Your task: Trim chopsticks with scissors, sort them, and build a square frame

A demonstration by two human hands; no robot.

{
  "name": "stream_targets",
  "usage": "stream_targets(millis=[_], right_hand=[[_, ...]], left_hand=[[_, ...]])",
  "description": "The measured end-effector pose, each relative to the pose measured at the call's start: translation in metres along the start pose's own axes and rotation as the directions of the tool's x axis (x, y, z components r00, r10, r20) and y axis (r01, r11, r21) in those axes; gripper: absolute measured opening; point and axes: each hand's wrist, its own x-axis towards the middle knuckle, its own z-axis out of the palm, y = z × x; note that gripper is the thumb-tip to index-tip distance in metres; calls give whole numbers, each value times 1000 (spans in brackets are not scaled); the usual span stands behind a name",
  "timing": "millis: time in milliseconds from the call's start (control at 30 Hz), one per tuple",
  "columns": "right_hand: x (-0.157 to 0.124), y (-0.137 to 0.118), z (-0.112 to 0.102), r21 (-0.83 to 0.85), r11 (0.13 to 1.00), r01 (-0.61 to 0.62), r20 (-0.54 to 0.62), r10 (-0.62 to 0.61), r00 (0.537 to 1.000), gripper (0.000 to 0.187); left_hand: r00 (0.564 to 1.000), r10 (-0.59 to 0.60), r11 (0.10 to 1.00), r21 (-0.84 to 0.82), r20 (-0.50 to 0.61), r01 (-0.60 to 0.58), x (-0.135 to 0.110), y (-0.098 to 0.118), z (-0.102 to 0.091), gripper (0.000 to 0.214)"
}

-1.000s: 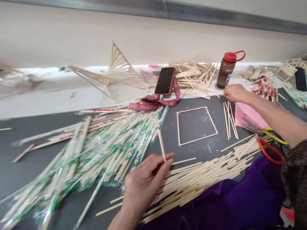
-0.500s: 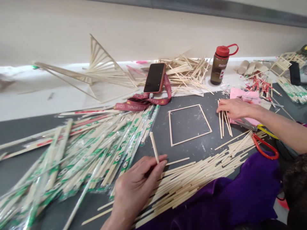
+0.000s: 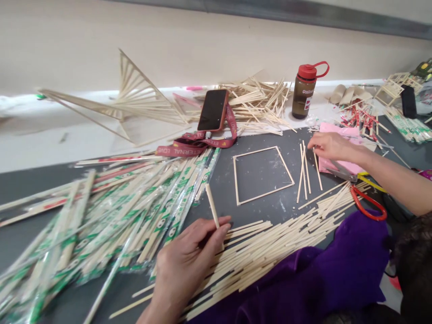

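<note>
My left hand pinches a short wooden stick that points up and away, above a long heap of bare sticks at the table's near edge. My right hand reaches out to the right and grips the top of one of a few loose sticks lying beside a square stick frame on the dark table top. Whether the gripped stick is lifted off the table I cannot tell.
A big pile of wrapped chopsticks covers the left. A phone on a red lanyard, a stick fan model, a loose stick heap and a red-capped bottle stand behind. Red-handled scissors, pink paper and purple cloth lie right.
My right hand drew back from near the bottle onto the loose sticks and fanned them apart. My left hand stayed put with its stick. The view shifted right.
</note>
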Motion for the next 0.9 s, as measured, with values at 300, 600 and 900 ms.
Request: stream_targets(millis=[300, 600, 900], right_hand=[[51, 21, 8, -186, 974, -130, 26, 137, 990, 20], [2, -8, -6, -88, 990, 106, 125, -95, 988, 11], [19, 2, 11, -201, 973, -114, -123, 91, 988, 24]], left_hand=[[999, 39, 999, 12, -7, -39, 0, -10, 0, 24], [998, 55, 998, -19, 11, -55, -2, 2, -3, 21], [999, -42, 998, -43, -19, 41, 1, 11, -1, 26]])
